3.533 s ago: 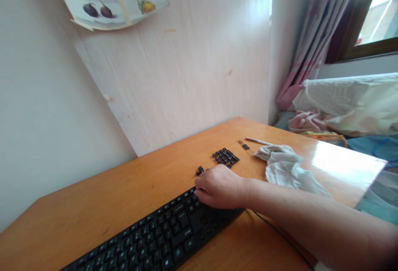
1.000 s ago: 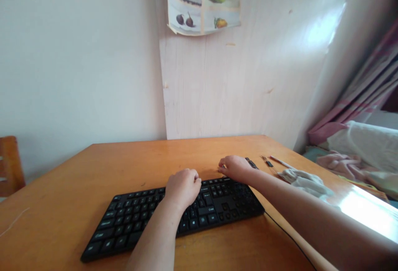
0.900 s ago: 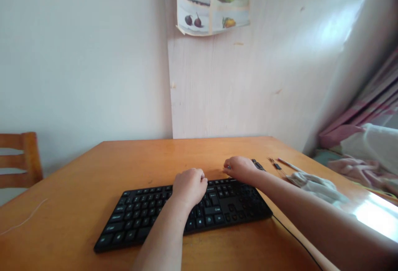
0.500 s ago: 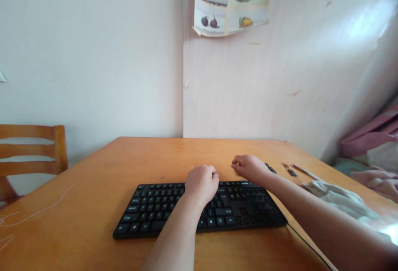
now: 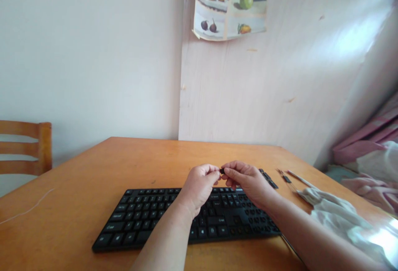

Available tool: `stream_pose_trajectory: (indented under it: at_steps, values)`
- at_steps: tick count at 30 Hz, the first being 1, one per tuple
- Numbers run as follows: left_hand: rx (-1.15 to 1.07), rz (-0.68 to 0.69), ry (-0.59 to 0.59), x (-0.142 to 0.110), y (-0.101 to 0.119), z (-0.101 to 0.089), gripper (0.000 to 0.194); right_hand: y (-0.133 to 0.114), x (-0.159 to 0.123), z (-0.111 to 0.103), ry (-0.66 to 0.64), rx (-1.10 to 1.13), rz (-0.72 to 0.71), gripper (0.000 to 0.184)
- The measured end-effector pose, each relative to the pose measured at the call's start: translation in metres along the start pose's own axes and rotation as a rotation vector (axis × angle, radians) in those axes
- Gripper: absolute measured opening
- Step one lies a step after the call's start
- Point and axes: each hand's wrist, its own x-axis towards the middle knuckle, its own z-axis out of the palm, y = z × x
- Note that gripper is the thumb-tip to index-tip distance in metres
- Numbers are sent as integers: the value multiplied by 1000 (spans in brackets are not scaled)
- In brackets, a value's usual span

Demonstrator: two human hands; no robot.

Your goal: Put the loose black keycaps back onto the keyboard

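A black keyboard (image 5: 149,217) lies on the orange wooden table (image 5: 130,163), with several keys missing on its right part. Above its right half my left hand (image 5: 199,184) and my right hand (image 5: 247,180) meet. Their fingertips pinch a small black keycap (image 5: 222,171) between them. A group of loose black keycaps (image 5: 268,177) lies on the table just behind my right hand, partly hidden by it.
A crumpled white cloth (image 5: 334,213) lies at the right of the table, with a thin tool (image 5: 285,177) and a pale stick (image 5: 300,177) beside it. A wooden chair (image 5: 27,148) stands at the left. A fruit poster (image 5: 230,8) hangs on the wall. The keyboard's cable (image 5: 290,246) runs off at the lower right.
My right hand has come back from the loose keycaps and my left hand has lifted off the keyboard; they now meet and pinch a keycap. The view has swung left.
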Motion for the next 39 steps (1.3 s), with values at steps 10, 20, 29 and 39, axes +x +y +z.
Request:
stream_pose_trajectory:
  at_steps: [10,20,29,39]
  values:
    - [-205,-104,-33,-3,3,1,23,9,-5,8,118,-282,-199,29]
    - [-310,-108,-55,2,-7,0,23,3,-10,13,126,-463,-288,23]
    - [-269,-124,-14,1,-7,-2,19,-6,-13,10,118,-580,-306,18]
    - [-299,-116,-18,0,-1,-1,16,-10,-16,7,153,-624,-366,15]
